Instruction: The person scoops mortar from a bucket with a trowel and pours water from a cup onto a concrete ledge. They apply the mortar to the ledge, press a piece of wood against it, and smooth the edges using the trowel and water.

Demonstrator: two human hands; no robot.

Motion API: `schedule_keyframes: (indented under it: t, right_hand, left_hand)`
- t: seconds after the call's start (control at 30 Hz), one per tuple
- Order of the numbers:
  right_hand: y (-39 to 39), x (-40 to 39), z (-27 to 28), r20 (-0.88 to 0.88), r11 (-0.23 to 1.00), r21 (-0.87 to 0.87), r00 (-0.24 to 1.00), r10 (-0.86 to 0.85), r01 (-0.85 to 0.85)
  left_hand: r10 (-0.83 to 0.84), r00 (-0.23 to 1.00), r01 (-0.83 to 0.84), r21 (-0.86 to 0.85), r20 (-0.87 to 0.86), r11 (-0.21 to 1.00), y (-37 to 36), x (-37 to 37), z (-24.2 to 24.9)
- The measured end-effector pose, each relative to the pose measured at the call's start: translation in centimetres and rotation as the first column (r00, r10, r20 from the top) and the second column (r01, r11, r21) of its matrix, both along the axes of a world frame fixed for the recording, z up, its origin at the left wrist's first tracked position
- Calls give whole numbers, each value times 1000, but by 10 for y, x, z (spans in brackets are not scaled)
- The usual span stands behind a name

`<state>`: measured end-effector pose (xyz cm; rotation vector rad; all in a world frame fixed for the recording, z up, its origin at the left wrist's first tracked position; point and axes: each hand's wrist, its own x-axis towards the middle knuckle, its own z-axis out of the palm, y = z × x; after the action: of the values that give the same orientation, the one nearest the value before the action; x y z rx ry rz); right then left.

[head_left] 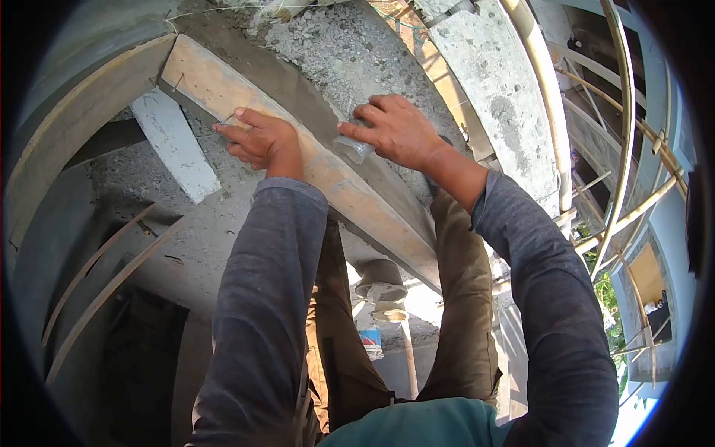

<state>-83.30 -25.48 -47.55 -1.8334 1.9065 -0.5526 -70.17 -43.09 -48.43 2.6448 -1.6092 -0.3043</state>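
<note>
A long wooden plank [365, 201] runs diagonally across the view, bordering a strip of smooth wet cement [313, 100]. My left hand [262, 140] is closed over the plank's near edge, its thumb on the wood and its fingers curled at the side. A thin nail [228, 119] shows by the thumb, and another nail [179, 83] sticks up at the plank's far end. My right hand [398, 132] grips a small, greyish translucent piece [355, 149] right over the cement strip; its exact kind I cannot tell.
Rough concrete [328, 52] lies beyond the strip. A curved board [89, 112] and a pale block [175, 145] are at the left. Below, between my legs, hangs or stands a bucket [380, 277]. Bamboo poles [625, 134] cross the right side.
</note>
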Motion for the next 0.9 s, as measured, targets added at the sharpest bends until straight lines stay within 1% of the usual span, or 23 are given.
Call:
schedule_keyframes:
  t: [0.07,0.1,0.17,0.2,0.27,0.3,0.37,0.4,0.5,0.53,0.6,0.63,0.7,0.73,0.8,0.9]
  right_hand:
    - [32,2,7,128,986,143,989,72,-90]
    - [49,3,9,129,985,144,989,72,-90]
    - [81,3,10,299,957,271,954,18,-103]
    - [92,2,10,300,956,274,954,16,-102]
    - [109,0,8,412,906,422,899,-150,-42]
    - [112,-3,7,412,906,421,898,-152,-40]
    - [114,-9,0,415,929,358,875,-248,93]
    - [110,-12,-2,416,928,361,874,-252,95]
    - [81,-25,-1,224,930,284,927,-302,234]
    - [70,-27,2,224,928,287,926,-305,236]
    - [48,-26,9,76,954,159,960,-270,256]
    - [40,-21,11,76,953,160,959,-273,258]
    - [31,-11,15,-16,983,107,989,-150,151]
    - [34,-6,14,-15,982,108,988,-152,153]
    - [43,9,11,-16,997,75,1000,-25,27]
    - [76,20,15,65,994,98,997,32,-38]
  left_hand:
    - [2,1000,-2,-10,-5,1000,-1,-1,1]
    - [2,1000,-2,-8,-3,1000,-1,0,0]
    - [-11,1000,11,-34,-9,999,0,3,-3]
    - [-12,1000,12,-31,-8,999,0,2,-2]
    - [-4,1000,4,-32,-1,999,0,-1,0]
    - [-6,1000,6,-33,-1,999,-1,1,-2]
    - [-16,1000,16,-62,4,998,-1,5,-8]
    - [-19,1000,20,-59,6,998,-1,4,-6]
    - [-14,1000,14,-45,-5,999,1,2,-3]
    - [-16,1000,16,-38,8,999,0,2,-4]
    - [-21,1000,21,-30,21,999,0,3,-5]
    - [-19,1000,19,-30,13,999,0,2,-4]
    - [-19,1000,19,-31,6,999,1,-1,-1]
    - [-15,1000,15,-22,3,1000,1,-2,1]
    - [-12,1000,12,-11,1,1000,2,-2,2]
    - [-30,1000,30,-49,-7,998,1,2,-4]
